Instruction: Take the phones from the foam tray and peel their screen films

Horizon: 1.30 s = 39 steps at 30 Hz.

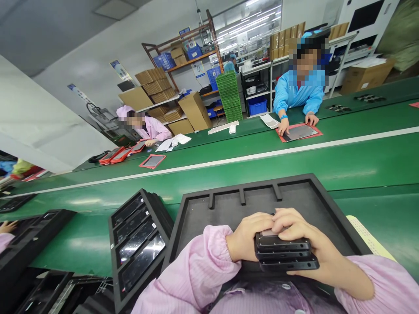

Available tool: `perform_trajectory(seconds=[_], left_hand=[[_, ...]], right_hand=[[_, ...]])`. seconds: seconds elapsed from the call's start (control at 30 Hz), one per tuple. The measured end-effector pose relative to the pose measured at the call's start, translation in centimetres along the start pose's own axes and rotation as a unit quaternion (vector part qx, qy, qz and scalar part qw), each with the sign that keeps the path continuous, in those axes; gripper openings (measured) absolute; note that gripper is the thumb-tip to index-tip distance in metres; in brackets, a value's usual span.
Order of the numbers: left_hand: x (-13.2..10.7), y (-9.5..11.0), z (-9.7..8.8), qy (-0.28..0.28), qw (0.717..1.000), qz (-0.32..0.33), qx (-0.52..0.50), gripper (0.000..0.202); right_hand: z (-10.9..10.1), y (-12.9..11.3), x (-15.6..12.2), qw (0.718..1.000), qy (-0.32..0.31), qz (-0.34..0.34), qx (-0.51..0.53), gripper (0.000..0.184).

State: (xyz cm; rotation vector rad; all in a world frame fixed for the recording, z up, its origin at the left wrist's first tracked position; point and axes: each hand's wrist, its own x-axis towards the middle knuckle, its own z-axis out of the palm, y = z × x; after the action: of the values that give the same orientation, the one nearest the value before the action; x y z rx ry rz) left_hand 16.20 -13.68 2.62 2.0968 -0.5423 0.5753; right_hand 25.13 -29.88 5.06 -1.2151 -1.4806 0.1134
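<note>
Both of my hands hold a small stack of three black devices close to my body, above a black foam tray. My left hand curls over the stack's left end, fingers on top. My right hand wraps the stack from the right, with fingers over the top and the thumb under the lowest device. The tray's bed below shows no devices; its far edge has short dividers. Pink sleeves cover both of my arms.
Left of it, a second black tray holds several glossy devices in slots. Beyond runs a green conveyor belt. Across it a person in blue presses a device on a red mat; another in pink works farther left.
</note>
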Motion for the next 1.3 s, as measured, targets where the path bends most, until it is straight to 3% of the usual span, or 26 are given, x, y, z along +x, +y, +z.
perform_trajectory(seconds=[0.17,0.4,0.57,0.63,0.7,0.77,0.8,0.87,0.97,1.03,1.13,1.17,1.23,1.3], left_hand=[[0.0,-0.1,-0.1,0.001,1.0,-0.031,-0.001,0.021],[0.6,0.5,-0.5,-0.027,1.0,-0.012,-0.008,0.026],[2.8,1.9,-3.0,-0.09,0.991,0.064,0.081,0.023],[4.4,2.8,-4.2,-0.173,0.964,0.078,0.188,0.022],[6.1,3.4,-4.9,-0.294,0.905,0.083,0.296,0.02],[7.3,3.5,-4.8,-0.397,0.842,0.08,0.357,0.015],[7.6,3.3,-4.5,-0.431,0.821,0.075,0.367,0.013],[7.8,2.6,-3.9,-0.459,0.805,0.062,0.371,0.012],[7.0,1.6,-3.5,-0.424,0.819,0.065,0.382,0.013],[6.0,1.1,-3.5,-0.368,0.833,0.076,0.406,0.016],[4.3,0.3,-3.4,-0.283,0.856,0.07,0.426,0.022],[3.7,-0.1,-3.3,-0.25,0.873,0.042,0.415,0.026],[2.5,-1.3,-3.0,-0.171,0.921,-0.058,0.346,0.063],[1.6,-2.8,-2.6,-0.104,0.958,-0.169,0.208,0.093]], right_hand=[[-0.1,0.0,0.3,1.0,0.002,0.013,0.01,0.028],[0.2,0.0,-0.3,1.0,0.017,0.018,0.013,0.028],[-2.9,-0.7,-0.2,0.992,-0.057,0.049,0.098,0.049],[-4.5,-0.5,0.7,0.985,-0.042,0.073,0.148,0.045],[-5.2,0.5,2.2,0.98,0.002,0.139,0.142,0.041],[-4.9,2.3,4.1,0.964,0.021,0.248,0.093,0.043],[-4.4,3.3,5.0,0.949,0.019,0.308,0.066,0.045],[-3.1,5.4,6.5,0.911,0.012,0.41,0.036,0.043],[-1.2,7.6,7.7,0.871,-0.015,0.49,0.04,0.03],[-0.5,8.2,7.8,0.864,-0.04,0.499,0.05,0.018],[-0.3,8.4,7.5,0.863,-0.038,0.501,0.055,0.016],[-0.3,8.4,7.4,0.864,-0.03,0.5,0.051,0.015],[-0.5,8.4,7.2,0.867,-0.019,0.496,0.041,0.017],[-0.6,8.4,6.8,0.869,-0.017,0.493,0.046,0.023]])
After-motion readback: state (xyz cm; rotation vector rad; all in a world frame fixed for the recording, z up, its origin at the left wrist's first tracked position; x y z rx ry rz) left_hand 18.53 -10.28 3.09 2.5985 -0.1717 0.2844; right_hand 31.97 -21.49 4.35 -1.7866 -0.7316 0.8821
